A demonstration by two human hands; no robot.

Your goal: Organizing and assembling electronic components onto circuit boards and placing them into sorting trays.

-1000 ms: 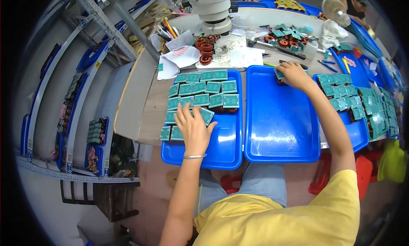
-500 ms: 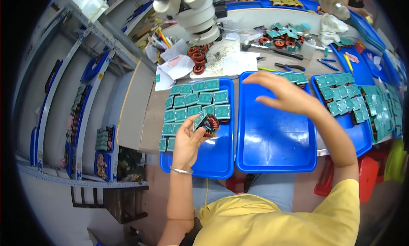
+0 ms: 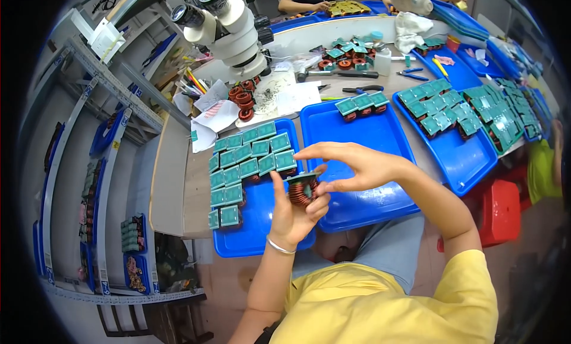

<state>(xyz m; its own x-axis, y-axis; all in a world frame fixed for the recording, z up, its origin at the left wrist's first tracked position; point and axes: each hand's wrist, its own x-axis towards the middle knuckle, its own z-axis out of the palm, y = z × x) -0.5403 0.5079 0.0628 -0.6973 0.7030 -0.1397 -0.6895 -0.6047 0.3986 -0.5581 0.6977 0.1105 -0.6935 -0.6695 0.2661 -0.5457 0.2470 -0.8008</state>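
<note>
Head view: my left hand (image 3: 290, 220) is closed around one coil unit (image 3: 299, 193), held over the right edge of the left tray (image 3: 262, 235). Its green board is uppermost, nearly edge-on, with the copper winding below; my fingers curl under the coil while the thumb stands up at its side — probably so the weight is carried and the board left accessible. My right hand (image 3: 370, 165) is open, thumb and forefinger spread beside the unit, gripping nothing I can see; whether a fingertip touches it, I cannot tell.

In the left tray, green-topped units (image 3: 225, 177) sit boards up in close rows, perhaps to keep them steady. The right tray (image 3: 357, 133) has a short row (image 3: 361, 104) at its far end. Pliers (image 3: 361, 89) lie just beyond — handy, I'd judge.
</note>
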